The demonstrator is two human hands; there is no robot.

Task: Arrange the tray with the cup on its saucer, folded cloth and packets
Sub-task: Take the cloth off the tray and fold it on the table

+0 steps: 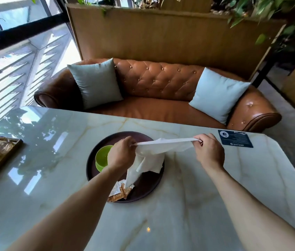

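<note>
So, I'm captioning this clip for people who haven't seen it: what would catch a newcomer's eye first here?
First, the white cloth, pinched taut between the left hand and the right hand, sagging over the round dark tray on the marble table. Next, the bright green cup on its saucer at the tray's left, then the packets at its near edge.

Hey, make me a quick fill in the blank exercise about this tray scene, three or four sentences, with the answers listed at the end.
1. The left hand and right hand stretch a white ____ between them above the tray.
2. The cup on the tray is ____ in colour.
3. The packets lie at the tray's ____ edge, closest to the person.
4. Behind the marble table, the brown sofa holds ____ pale blue cushions.

Missing words: cloth; green; near; two
</note>
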